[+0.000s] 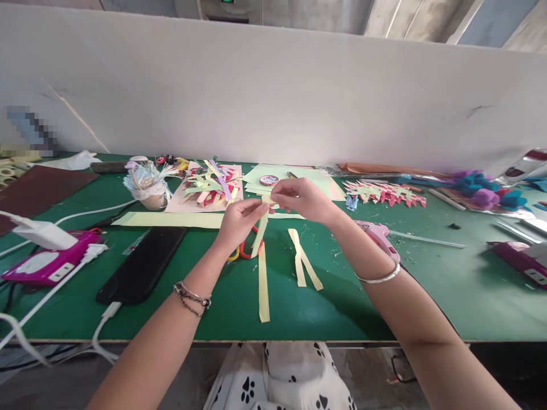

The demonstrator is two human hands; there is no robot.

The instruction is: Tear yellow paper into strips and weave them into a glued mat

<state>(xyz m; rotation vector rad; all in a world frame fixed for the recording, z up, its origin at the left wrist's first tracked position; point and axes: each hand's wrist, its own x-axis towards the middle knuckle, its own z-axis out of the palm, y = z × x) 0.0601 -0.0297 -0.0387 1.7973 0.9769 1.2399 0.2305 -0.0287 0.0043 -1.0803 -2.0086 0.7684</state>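
Above the middle of the green table, both hands pinch one pale yellow-green paper strip (260,234) near its upper end, and its tail hangs down. My left hand (243,221) grips it from the left. From the right, my right hand (301,199) closes thumb and fingers on the same end. Behind the strip lie scissors (247,250) with red and yellow handles, partly hidden. A loose straight strip (264,290) lies below, and a folded or crossed strip (301,259) lies to its right. A long pale green strip (171,220) stretches behind my left hand.
Colourful paper scraps (213,185) lie on pink paper. A round tape roll (269,180) rests on green sheets. Left are a black phone (143,265), a purple power strip (51,259) and a small basket (151,188). Right are a pink glue gun (380,236) and red-and-white zigzag paper (384,192).
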